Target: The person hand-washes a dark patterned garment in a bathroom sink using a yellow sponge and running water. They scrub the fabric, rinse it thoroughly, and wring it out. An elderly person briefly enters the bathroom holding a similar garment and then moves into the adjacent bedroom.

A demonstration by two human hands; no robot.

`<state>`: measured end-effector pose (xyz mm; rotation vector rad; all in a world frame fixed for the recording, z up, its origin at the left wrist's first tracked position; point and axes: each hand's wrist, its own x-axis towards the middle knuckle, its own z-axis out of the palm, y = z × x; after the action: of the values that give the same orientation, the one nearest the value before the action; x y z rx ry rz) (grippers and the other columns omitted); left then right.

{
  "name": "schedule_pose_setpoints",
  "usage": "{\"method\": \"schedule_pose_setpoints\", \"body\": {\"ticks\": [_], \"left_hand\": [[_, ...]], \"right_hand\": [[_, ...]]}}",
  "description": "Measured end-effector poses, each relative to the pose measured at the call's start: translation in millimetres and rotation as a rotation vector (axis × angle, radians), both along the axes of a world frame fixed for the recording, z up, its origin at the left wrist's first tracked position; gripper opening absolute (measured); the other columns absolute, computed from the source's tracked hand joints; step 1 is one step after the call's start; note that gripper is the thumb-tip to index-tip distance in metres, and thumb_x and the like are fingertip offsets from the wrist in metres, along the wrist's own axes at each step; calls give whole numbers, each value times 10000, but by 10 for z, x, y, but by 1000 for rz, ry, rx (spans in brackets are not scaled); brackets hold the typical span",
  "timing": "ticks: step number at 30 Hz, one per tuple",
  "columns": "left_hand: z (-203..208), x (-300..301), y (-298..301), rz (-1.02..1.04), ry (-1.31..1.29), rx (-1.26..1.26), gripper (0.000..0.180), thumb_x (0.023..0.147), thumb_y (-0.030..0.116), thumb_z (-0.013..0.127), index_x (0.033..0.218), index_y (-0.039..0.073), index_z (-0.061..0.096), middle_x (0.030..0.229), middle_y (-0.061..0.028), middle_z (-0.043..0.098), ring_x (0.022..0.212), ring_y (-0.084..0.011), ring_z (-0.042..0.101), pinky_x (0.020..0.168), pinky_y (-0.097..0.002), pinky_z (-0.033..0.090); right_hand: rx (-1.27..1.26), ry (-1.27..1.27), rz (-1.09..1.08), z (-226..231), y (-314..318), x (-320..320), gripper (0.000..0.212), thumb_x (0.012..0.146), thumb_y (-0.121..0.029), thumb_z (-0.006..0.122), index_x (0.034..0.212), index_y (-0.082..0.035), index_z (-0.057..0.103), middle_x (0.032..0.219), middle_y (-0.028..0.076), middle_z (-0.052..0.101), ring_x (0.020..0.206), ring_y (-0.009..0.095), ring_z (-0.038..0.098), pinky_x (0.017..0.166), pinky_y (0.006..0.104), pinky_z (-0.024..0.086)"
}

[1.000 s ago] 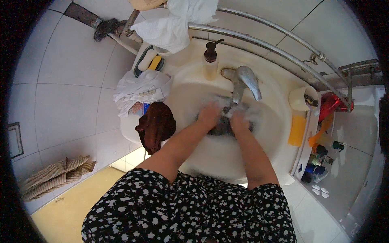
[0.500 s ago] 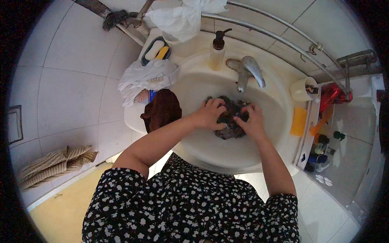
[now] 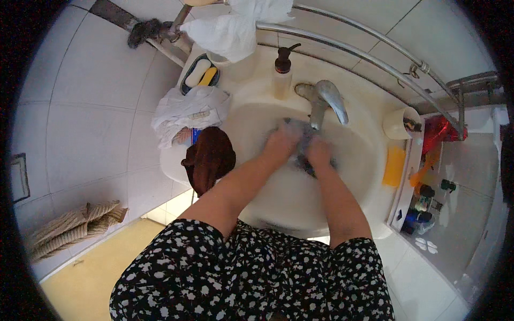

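A dark wet cloth [image 3: 305, 167] lies bunched in the basin of the cream sink [image 3: 267, 206], below the chrome faucet [image 3: 327, 101]. My left hand [image 3: 284, 143] is closed on its upper left part, smeared by motion. Close beside it, my right hand [image 3: 319, 152], also blurred, grips the cloth near the faucet's spout. Fingertips of both hands are hidden. Part of the cloth shows between and below the hands. Behind the basin stands a clear pump bottle [image 3: 282, 80] with a dark top.
A brown cloth [image 3: 211, 160] hangs over the sink's left edge, beside a white cloth [image 3: 190, 112] and a soap dish [image 3: 187, 86] with white and yellow bars. To the right are a cream cup [image 3: 395, 124] and an orange item [image 3: 394, 167]. Metal rails [image 3: 353, 49] cross behind.
Both hands have drawn closer together and closed from spread fingers into grips on the dark cloth. The cloth's bunched shape has shifted toward the faucet. My forearms have come nearer each other.
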<state>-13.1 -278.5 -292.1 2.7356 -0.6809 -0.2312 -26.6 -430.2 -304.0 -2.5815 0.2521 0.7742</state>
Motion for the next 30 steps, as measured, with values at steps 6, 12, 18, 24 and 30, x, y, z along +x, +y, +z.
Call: {"method": "schedule_pose_setpoints", "body": {"ticks": [6,12,18,24,30], "left_hand": [[494,1,79,82,320,-512,477,706,399,684,986,42,535,1010,-167,518,1024,-374,454,900,-472,369],[618,-366,338,-110,132,-21,784,653,415,720,1261,86,350,1323,-188,312,1249,-434,244,996,-553,258],[202,-313,152,-275,95,353,789,696,364,674,1359,189,282,1324,-183,343,1212,-413,308,936,-617,278],[-255,106,93,-121,132,185,454,797,347,548,1173,93,522,1082,-165,532,990,-327,504,857,-478,400],[462,244,-34,285,533,-644,490,813,387,543,1171,54,509,1013,-167,598,988,-318,546,868,-436,413]], "right_hand": [[1280,-36,-595,807,-262,-156,473,819,-311,549,1194,-28,492,1169,148,518,1111,268,465,953,333,347],[138,-418,365,770,-353,-520,630,752,-417,613,1270,-103,441,1352,180,339,1217,359,345,982,499,302],[-98,-227,445,389,84,-562,646,774,-483,579,1300,-144,418,1389,190,268,1283,376,235,957,649,211],[-179,-215,260,-186,34,-205,557,816,-436,540,1217,-54,476,1334,185,365,1207,356,374,941,610,277],[822,-80,-679,609,-172,-7,556,843,-460,512,1188,-24,491,1203,195,495,1030,353,514,921,394,385]]}}
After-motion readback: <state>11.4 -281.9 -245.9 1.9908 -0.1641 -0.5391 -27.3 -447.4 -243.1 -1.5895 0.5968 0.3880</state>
